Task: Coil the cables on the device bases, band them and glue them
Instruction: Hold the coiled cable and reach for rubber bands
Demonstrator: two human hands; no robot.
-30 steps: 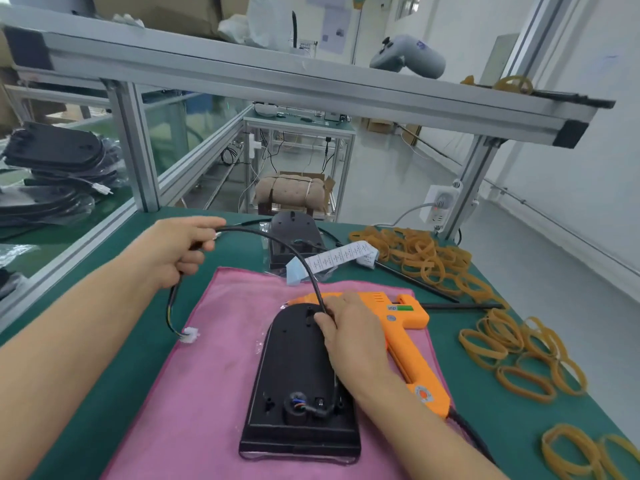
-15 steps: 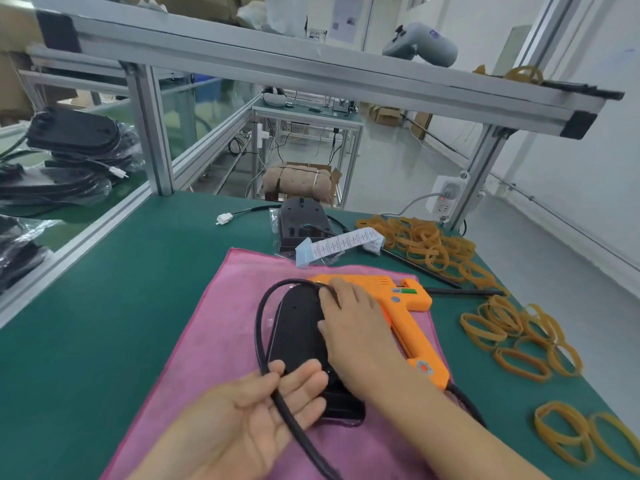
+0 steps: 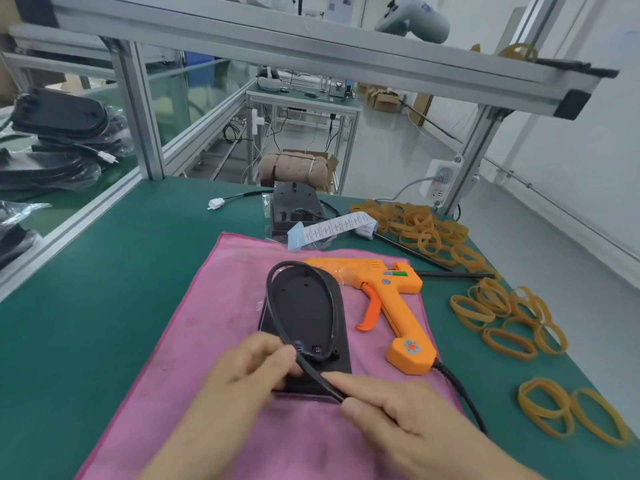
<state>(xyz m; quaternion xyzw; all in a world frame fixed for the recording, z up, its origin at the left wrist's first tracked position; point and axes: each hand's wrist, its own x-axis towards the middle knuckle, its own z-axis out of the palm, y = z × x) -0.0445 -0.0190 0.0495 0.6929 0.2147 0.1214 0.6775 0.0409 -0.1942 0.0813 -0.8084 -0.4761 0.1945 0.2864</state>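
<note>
A black device base lies upside down on a pink cloth. Its black cable runs in one loop around the base's oval top. My left hand pinches the cable at the base's near end, where coloured wires show. My right hand holds the same cable just nearer to me, between forefinger and thumb. An orange glue gun lies on the cloth to the right of the base. Tan rubber bands lie scattered at the right.
A second black base with a white-plugged cable and a label strip lies beyond the cloth. More bands are heaped at the far right. Stacked bases sit behind the left partition. An aluminium shelf runs overhead.
The cable went from stretched out to looped around the base. My left hand came from the far left to the base's near end, and my right hand left the base top to hold the cable.
</note>
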